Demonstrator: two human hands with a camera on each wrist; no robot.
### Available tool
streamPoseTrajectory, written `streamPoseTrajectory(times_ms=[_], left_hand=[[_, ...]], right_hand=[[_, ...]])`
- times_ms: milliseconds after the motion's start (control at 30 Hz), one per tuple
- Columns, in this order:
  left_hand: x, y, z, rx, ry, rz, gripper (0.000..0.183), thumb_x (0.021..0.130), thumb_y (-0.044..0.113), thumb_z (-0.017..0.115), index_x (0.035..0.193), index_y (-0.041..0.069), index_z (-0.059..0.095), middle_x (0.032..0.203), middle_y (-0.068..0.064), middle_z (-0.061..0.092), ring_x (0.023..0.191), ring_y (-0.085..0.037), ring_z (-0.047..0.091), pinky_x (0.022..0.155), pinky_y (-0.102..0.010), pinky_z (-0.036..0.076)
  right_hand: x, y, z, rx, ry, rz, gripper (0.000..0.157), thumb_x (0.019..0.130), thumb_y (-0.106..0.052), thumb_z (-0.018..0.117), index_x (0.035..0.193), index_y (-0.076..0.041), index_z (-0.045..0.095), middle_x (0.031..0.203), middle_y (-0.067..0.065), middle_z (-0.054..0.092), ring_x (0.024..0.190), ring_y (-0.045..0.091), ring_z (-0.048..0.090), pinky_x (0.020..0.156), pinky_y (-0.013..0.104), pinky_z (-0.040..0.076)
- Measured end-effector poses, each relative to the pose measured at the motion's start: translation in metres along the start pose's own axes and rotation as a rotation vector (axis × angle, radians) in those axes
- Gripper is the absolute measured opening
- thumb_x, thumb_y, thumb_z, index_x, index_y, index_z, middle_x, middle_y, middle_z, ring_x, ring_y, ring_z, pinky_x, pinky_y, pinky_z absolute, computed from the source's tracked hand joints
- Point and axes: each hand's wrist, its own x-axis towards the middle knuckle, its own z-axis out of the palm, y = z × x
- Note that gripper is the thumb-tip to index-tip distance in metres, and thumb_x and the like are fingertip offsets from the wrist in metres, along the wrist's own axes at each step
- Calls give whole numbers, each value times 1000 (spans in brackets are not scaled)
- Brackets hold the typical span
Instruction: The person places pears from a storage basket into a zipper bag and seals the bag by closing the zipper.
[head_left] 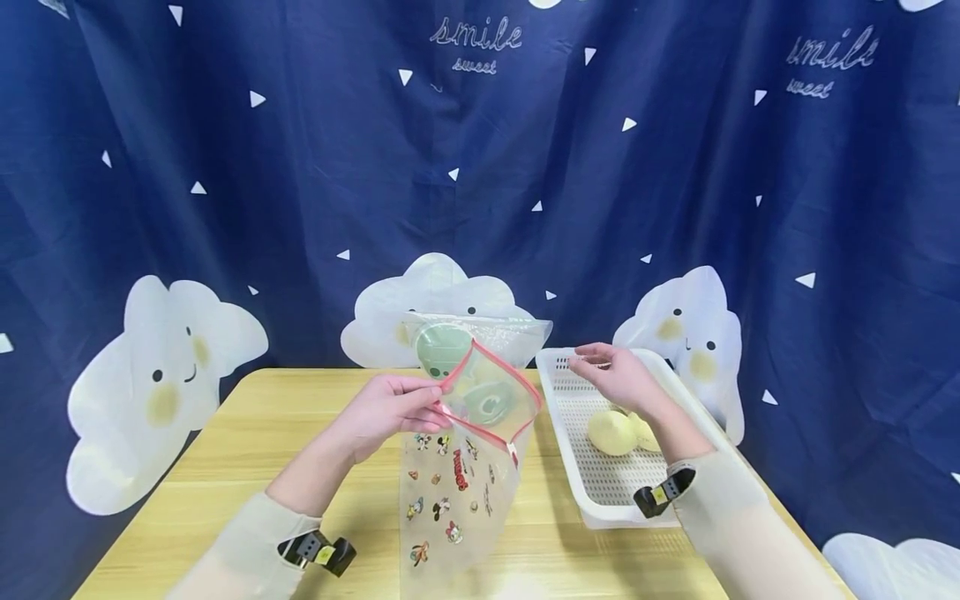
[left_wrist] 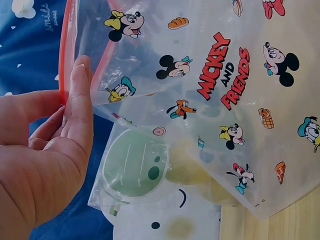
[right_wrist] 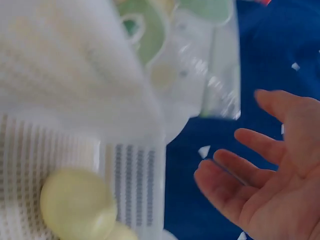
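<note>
Some yellow ware (head_left: 611,433) lay in the white basket (head_left: 618,515) near the loosely spread right hand (head_left: 619,377); the left hand (head_left: 390,410) pinched a zip bag (head_left: 450,521).

Through my head camera I get a pale wood-grain table (head_left: 255,425), its far left corner rounded, a patch of glare shining on its near side. Toward the right I have a white perforated basket (head_left: 618,515) standing directly on it, long side running roughly front to back.
</note>
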Motion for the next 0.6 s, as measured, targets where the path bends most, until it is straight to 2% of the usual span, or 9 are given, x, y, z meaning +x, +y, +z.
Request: streamPoseTrajectory(times_ms=[100,233,300,400,433,533,600], left_hand=[[-1,0,0,-2,-1,0,43,111,7,61,142,-22,57,94,-3,82,85,-11,82,91,-39,68],[-2,-1,-1,-5,4,-2,41,111,7,62,141,-21,59,93,-4,82,85,-12,82,92,-40,68],[-2,-1,-1,-6,6,-6,41,111,7,62,140,-21,60,94,-4,82,85,-12,82,91,-39,68],[-2,-1,-2,-6,9,-10,41,111,8,63,140,-20,60,94,-4,82,85,-12,82,89,-36,69],[-2,-1,-2,-7,11,-11,41,111,9,63,140,-20,60,94,-4,82,85,-12,82,88,-35,69],[-2,-1,-2,-10,16,-12,42,111,9,64,140,-20,60,93,-4,82,84,-11,81,86,-32,69],[-3,-1,-3,-12,18,-13,42,111,9,64,140,-21,60,93,-4,82,84,-11,81,86,-32,69]], right_hand=[[6,12,1,-123,-72,15,62,106,-38,71,152,1,59,147,34,64,122,45,71,98,57,61],[12,23,3,-270,-202,51,73,98,-33,80,156,3,55,152,34,61,129,47,66,108,60,56],[14,27,5,-343,-264,58,75,93,-29,85,155,3,56,154,30,61,139,49,61,119,61,48],[14,29,6,-394,-344,120,79,85,-21,90,153,3,58,157,28,59,144,50,56,124,61,44],[13,28,7,-398,-359,165,79,82,-19,91,153,1,59,157,26,59,144,48,56,124,61,44],[12,27,9,-443,-384,260,80,78,-12,92,152,-3,62,157,23,60,141,45,58,121,61,47],[11,26,11,-484,-387,292,78,77,-9,91,150,-5,63,156,21,62,138,43,60,117,62,50]])
